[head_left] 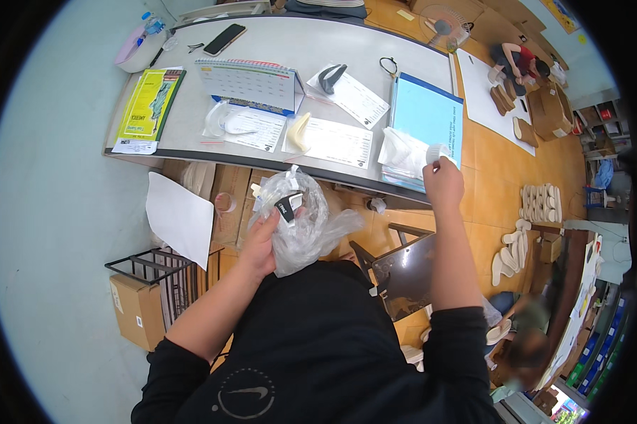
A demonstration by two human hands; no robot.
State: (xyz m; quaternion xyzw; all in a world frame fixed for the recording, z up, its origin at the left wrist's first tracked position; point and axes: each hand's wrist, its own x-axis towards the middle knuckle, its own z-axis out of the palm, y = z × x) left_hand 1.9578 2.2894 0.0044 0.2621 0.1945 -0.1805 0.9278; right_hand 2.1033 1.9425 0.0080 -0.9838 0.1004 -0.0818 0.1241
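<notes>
My left hand [260, 244] is closed on a crumpled clear plastic bag [301, 237]. A small black piece with white print [285, 209] shows at its fingertips; whether it lies inside the bag I cannot tell. At the desk's front edge my right hand [444, 185] pinches a small white ribbed piece [438, 152]. Next to it, a stack of small clear bags with white contents [401, 152] lies partly on a light-blue folder [426, 106]. Along the desk, printed slips carry a cream curved piece [299, 132], a dark curved piece [330, 78] and a translucent piece [237, 121].
The grey desk [361, 42] also bears a calendar [251, 81], a phone [225, 39] and yellow booklets [145, 106]. A dark stool [405, 275] stands below on the right. Two people sit on the right, among footwear pieces [509, 254] and cartons [550, 109].
</notes>
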